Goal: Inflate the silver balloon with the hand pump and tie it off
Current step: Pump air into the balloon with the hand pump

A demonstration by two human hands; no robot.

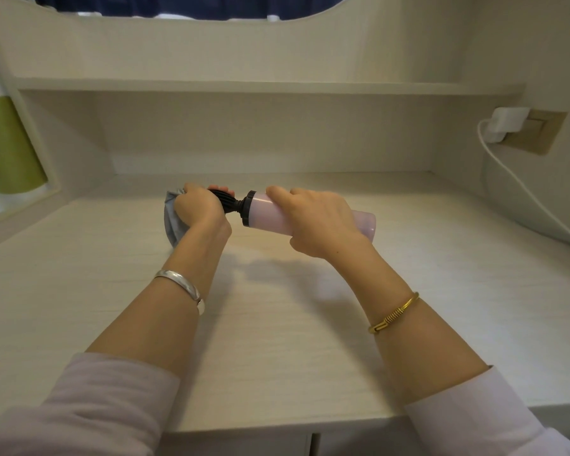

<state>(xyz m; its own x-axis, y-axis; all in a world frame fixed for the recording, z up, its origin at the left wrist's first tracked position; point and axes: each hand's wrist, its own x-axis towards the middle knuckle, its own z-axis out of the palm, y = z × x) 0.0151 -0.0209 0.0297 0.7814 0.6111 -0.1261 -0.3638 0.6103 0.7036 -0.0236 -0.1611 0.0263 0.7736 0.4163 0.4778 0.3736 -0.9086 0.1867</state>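
Observation:
The hand pump (pixel 264 212) lies level above the desk, a pale pink barrel with a black ribbed nozzle end pointing left. My right hand (pixel 316 222) is wrapped around the barrel. My left hand (pixel 196 207) is closed over the nozzle tip and the neck of the silver balloon (pixel 173 222). The balloon hangs limp and wrinkled to the left of and below that hand, close to the desk; whether it touches is unclear. Its mouth is hidden under my fingers.
The pale wooden desk (pixel 277 324) runs to a front edge near the bottom. A shelf (pixel 244 85) spans the back wall above it. On the right wall a white charger (pixel 504 123) sits in a socket, its cable (pixel 533 199) trailing down to the right.

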